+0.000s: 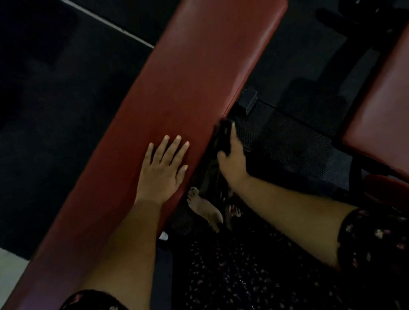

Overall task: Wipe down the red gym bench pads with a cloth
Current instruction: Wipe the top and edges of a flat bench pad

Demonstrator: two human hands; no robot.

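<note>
**Inspector:** Nearest item?

**Assistant:** Floral sleeves [387, 251] at 5 and 7 o'clock, with bare forearms reaching out of them.

**Inspector:** Hands?

**Assistant:** Left hand [162, 168] lies flat on the red bench pad [192, 71] near centre, fingers spread. Right hand [231, 161], just toward 3 o'clock of it, curls its fingers round a dark cloth [222, 136] and holds it against the pad's long side edge. The cloth's tail hangs below.

**Inspector:** Pad condition?

**Assistant:** Long and smooth, with a dull sheen and rounded corners. It runs from 7 to 1 o'clock. Too dim to judge dirt.

**Inspector:** Edges, room?

**Assistant:** The surface runs unbroken toward 1 o'clock. Dark floor [50, 105] lies on the 9 o'clock side. A second red pad [389, 117] sits apart at 3 o'clock, with bare feet [207, 209] and a black frame [249, 99] in the gap.
</note>
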